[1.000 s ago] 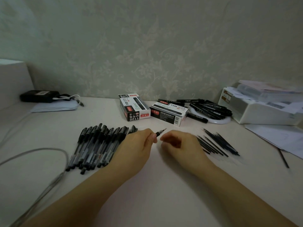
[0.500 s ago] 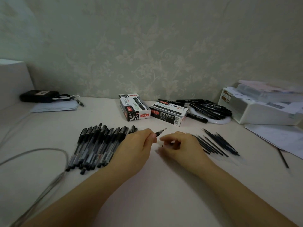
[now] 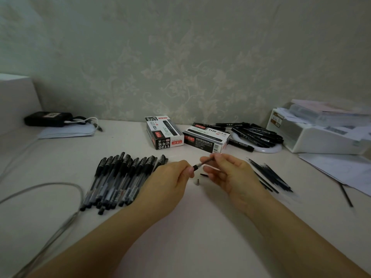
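Cable (image 3: pixel 60 189): loops on the bench (image 3: pixel 200 227), left of the pen pile (image 3: pixel 120 181).
Left hand (image 3: pixel 168 183): just right of the pen pile, clenched round a pen (image 3: pixel 195 167); only the pen's dark end shows.
Right hand (image 3: pixel 230 175): further right of the pen pile, thumb and fingertips pinching the thin refill (image 3: pixel 207 161) that sticks out of that end.
Small parts (image 3: pixel 197 181): two bits on the bench below the pen, between the hands.
Loose refills (image 3: pixel 271 177): well right of the pen pile, beside the right hand.
Boxes (image 3: pixel 166 133): two, behind the pen pile.
Markers (image 3: pixel 255 133): heaped further right, behind the boxes.
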Motion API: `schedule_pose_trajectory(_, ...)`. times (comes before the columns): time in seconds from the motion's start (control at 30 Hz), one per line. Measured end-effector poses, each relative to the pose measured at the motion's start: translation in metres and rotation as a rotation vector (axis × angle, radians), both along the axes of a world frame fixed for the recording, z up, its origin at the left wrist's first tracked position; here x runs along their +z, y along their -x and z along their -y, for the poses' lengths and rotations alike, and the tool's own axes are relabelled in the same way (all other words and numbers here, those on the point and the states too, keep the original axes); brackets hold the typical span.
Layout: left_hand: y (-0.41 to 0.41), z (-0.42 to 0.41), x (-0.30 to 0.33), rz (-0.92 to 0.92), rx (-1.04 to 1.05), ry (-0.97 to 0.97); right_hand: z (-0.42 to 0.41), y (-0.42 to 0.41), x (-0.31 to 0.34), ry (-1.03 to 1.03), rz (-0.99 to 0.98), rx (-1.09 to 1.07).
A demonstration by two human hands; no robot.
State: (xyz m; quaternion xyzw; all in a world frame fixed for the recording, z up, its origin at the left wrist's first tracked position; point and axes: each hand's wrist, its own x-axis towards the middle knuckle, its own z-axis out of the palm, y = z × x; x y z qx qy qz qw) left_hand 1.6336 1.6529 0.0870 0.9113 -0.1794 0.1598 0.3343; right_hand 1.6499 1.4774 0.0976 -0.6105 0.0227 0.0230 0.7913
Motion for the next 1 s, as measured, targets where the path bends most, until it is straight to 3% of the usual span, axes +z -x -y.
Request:
schedule_pose_trajectory(0.13,0.001,0.001,0.0,-0.037,-0.005,-0.033,0.004,-0.002,0.001,-0.129,0.009,-0.151)
schedule_pose_trajectory(0.23,0.001,0.0,0.0,-0.017,0.017,-0.013,0.003,-0.004,0.0,-0.302,-0.026,-0.076)
schedule_pose_trajectory(0.33,-0.001,-0.001,0.001,0.017,0.037,-0.002,0.002,-0.004,0.003,-0.331,-0.022,-0.019)
schedule_pose_trajectory(0.47,-0.004,-0.004,0.0,0.04,0.086,0.006,0.015,-0.01,0.008,-0.25,0.131,-0.313)
schedule_pose_trajectory(0.57,-0.008,-0.009,-0.001,0.041,0.139,0.01,0.028,-0.013,0.005,0.154,0.251,-0.447)
schedule_pose_trajectory(0.77,-0.01,-0.01,-0.003,0.047,0.172,0.021,0.025,-0.018,-0.018,1.139,0.407,-0.228)
schedule_pose_trajectory(0.87,-0.01,-0.011,-0.004,0.052,0.176,0.026,0.026,-0.018,-0.021,1.312,0.384,-0.198)
schedule_pose_trajectory(1.0,-0.011,-0.011,-0.003,0.056,0.178,0.041,0.028,-0.015,-0.019,1.396,0.379,-0.251)
